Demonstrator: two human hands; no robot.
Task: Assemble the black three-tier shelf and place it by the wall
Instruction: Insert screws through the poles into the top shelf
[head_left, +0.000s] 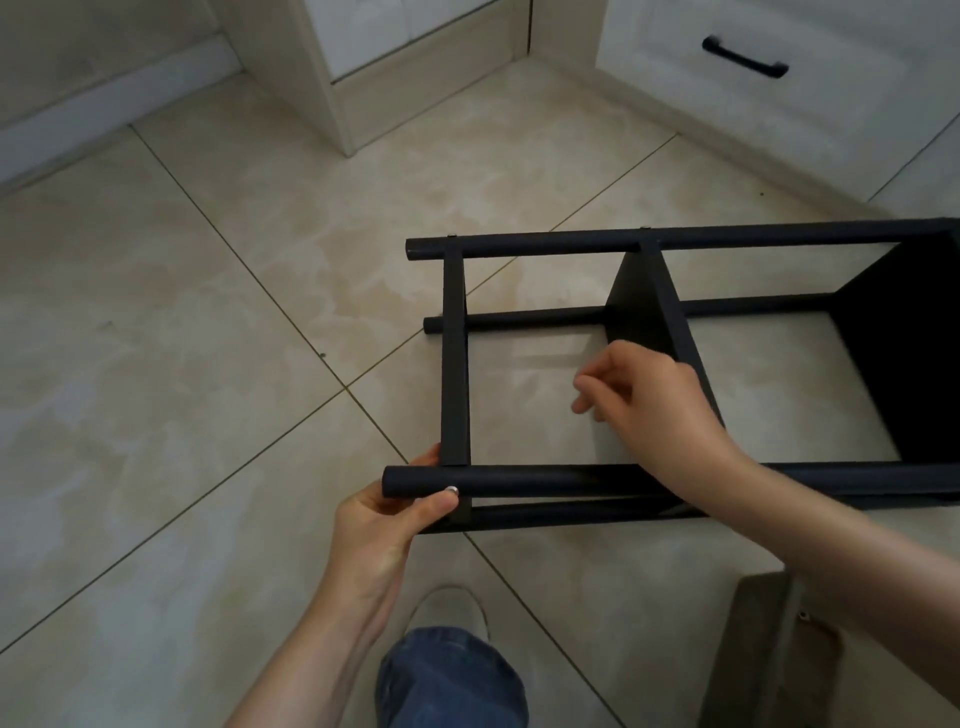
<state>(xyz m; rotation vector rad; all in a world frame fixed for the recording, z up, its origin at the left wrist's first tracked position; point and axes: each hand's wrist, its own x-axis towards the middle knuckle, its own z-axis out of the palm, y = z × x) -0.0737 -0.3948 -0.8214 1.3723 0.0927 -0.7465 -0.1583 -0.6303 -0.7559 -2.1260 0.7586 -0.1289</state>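
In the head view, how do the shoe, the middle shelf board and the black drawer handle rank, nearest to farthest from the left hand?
1. The shoe, just below the left hand.
2. The middle shelf board, up right, within the shelf.
3. The black drawer handle, far top right, on the white cabinet.

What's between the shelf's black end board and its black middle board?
In the head view, only beige floor tile shows between the end board and middle board, with the right hand hovering above that gap.
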